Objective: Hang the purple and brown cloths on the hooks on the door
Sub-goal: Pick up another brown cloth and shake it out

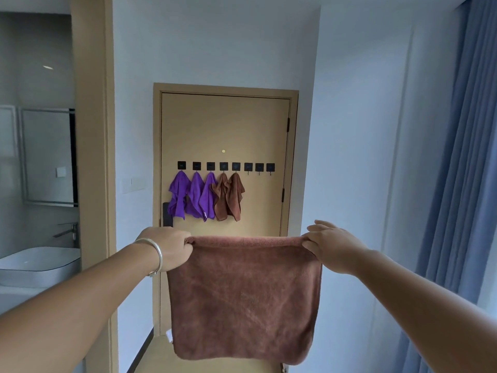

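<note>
A brown cloth [244,297] hangs spread flat in front of me, held by its two top corners. My left hand [169,247], with a silver bangle on the wrist, grips the left corner. My right hand [329,244] pinches the right corner. Ahead, the tan door [226,125] carries a row of several black hooks [226,166]. Three purple cloths [192,196] hang from the three left hooks. Two brown cloths [230,197] hang from the following two hooks. The three rightmost hooks [259,167] are bare.
A white basin [37,265] with a tap sits in the bathroom opening at the left, behind a tan door frame [92,157]. Blue curtains [457,184] hang at the right. White walls flank the narrow corridor to the door.
</note>
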A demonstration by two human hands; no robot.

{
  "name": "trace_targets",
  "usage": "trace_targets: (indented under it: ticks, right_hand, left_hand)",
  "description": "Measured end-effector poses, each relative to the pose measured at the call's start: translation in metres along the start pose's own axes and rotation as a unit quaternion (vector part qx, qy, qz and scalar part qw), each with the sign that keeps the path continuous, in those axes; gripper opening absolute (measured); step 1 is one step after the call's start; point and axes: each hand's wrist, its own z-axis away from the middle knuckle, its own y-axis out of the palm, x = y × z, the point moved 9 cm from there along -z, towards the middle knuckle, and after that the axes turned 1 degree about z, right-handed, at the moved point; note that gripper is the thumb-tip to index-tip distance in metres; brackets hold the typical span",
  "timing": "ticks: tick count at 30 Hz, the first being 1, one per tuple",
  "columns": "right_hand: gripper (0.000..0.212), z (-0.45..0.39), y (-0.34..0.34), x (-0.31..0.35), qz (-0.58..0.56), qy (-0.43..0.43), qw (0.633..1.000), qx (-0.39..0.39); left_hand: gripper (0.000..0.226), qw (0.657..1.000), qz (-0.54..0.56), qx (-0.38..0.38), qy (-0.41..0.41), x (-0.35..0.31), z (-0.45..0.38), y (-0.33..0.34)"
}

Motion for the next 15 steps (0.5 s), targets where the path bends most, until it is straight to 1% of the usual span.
trace_targets:
  ticks: [7,10,15]
  right_hand:
    - [0.039,-0.087,0.05,-0.039,-0.014,-0.004,1.0,-0.003]
    - [0.038,-0.132,0.076,-0.065,-0.007,-0.016,1.0,0.004]
    - [0.039,-0.207,0.097,-0.113,-0.035,-0.012,0.999,-0.007]
  left_hand:
    - [0.025,1.0,0.001,0.006,-0.003,0.005,-0.088,0.05]
    - [0.024,1.0,-0.013,0.007,-0.005,0.0,-0.138,0.07]
    - [0.02,1.0,-0.018,-0.003,-0.005,-0.011,-0.226,0.088]
